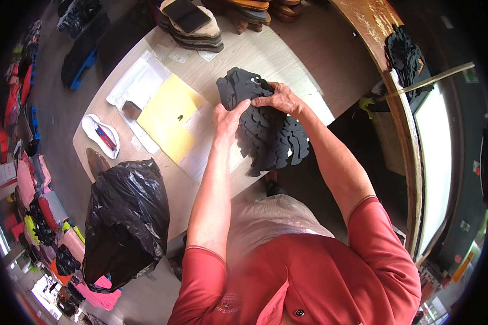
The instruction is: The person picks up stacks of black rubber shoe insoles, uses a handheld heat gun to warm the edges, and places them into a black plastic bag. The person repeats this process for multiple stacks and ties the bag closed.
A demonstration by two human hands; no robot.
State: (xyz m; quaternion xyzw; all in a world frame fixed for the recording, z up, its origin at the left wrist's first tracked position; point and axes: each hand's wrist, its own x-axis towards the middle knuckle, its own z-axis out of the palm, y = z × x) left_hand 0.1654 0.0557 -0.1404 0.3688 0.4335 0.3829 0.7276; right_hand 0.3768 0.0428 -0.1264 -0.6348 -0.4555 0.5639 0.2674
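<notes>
A floppy black sheet (274,135), full of cut-out gaps and ragged along its edges, hangs over the near right edge of the table. My left hand (228,118) grips its left side, thumb lying on top. At its upper right, my right hand (281,99) pinches the sheet, with the thumb pointing toward the left thumb. The fingers beneath the material are hidden. Left of my hands, a yellow sheet (171,116) lies over white papers (138,81), with a small dark scrap (180,117) on it.
A black plastic bag (127,211) bulges at the table's near left, by a white sole-shaped piece (95,127) carrying pens. A phone (186,15) tops a stack of sole-shaped pieces (198,40) at the back. At right are a worn wooden edge (404,130) and black scraps (404,57).
</notes>
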